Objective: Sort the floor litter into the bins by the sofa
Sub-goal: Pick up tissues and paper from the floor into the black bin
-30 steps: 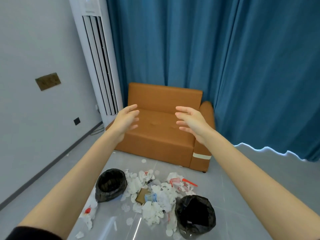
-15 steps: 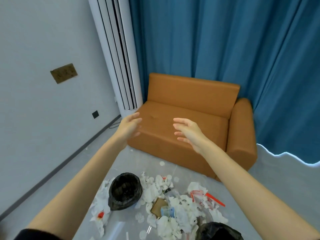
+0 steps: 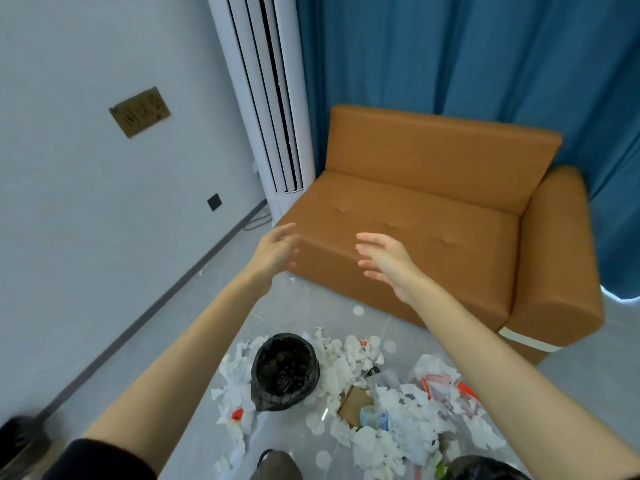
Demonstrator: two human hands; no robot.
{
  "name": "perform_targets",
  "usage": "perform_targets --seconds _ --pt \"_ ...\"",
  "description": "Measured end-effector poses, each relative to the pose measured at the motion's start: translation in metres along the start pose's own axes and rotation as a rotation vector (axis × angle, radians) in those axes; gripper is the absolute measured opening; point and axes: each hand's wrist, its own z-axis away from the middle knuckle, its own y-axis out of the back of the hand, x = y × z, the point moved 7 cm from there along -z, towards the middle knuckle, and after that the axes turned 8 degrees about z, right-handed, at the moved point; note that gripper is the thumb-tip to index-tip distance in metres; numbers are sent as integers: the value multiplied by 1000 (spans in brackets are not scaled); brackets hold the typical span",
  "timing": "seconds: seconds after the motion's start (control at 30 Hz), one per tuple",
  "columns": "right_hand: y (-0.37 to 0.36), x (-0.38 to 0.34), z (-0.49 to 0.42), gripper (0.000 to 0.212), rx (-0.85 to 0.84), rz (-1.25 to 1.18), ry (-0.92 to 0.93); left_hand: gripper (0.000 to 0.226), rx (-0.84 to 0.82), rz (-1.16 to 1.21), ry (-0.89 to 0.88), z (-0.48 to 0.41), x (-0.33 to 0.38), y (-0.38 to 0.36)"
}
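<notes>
L hand (image 3: pixel 277 252): your fingers spread, empty.
R hand (image 3: pixel 388 265): fingers apart, empty, near L hand.
Litter (image 3: pixel 381 410): on floor, below both hands.
Bins: black bin (image 3: pixel 284 372) under L hand; 2nd bin (image 3: pixel 485 471) under R arm.

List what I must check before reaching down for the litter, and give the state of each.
1. Hands free: ok. The left hand and right hand are open and hold nothing.
2. Hands near the litter: not ok. Both are raised in front of the sofa, away from the pile.
3. Left bin ready: ok. The black-lined bin stands upright, mouth open.
4. Other bin ready: cannot tell. Only the top of the second bin shows.
5. Floor sorted: not ok. Loose tissues and a cardboard piece lie there.
6. Which bin takes what: cannot tell. No labels show.
</notes>
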Motion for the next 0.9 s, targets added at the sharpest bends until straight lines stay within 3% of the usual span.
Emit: perform_targets --seconds 0.53,0.9 --pt "-162 93 -95 29 225 -85 -248 35 -236 -48 166 -163 -111 107" --pt "-224 300 -192 25 235 -95 -366 37 -234 -34 272 -250 -334 87"
